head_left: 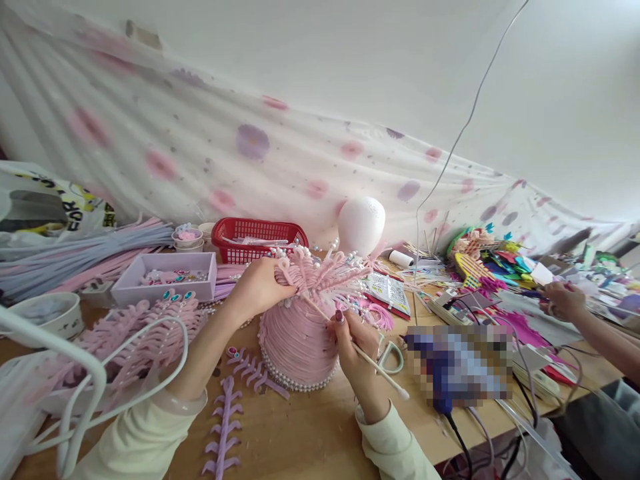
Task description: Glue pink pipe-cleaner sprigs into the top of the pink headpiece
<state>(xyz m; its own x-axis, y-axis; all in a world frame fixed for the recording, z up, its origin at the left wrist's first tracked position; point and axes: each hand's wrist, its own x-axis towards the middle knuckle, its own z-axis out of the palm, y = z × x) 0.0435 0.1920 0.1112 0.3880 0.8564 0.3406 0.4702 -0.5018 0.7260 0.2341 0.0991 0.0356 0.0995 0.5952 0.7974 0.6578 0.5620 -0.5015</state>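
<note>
A dome-shaped pink headpiece [295, 340], wound with fuzzy strands and edged with white beads, stands on the table before me. At its top left, my left hand [260, 287] grips the braided pink pipe-cleaner trim [313, 273]; some fingers are hidden behind it. My right hand [355, 343] pinches a long cotton swab [373, 365], slanted, its white tip toward me and its far end touching the trim. Beside the headpiece lie a pink pipe-cleaner frond [250, 367] with a red gem and a purple frond [223, 427]. Scissors [390, 357] lie right of my right hand.
Left are a lavender box [167, 277], a red basket [260, 237], pink fronds [160, 333] and a white curved frame [95, 373]. A white foam head [363, 223] rises behind. Cables and a co-worker's hands [563, 300] are at right.
</note>
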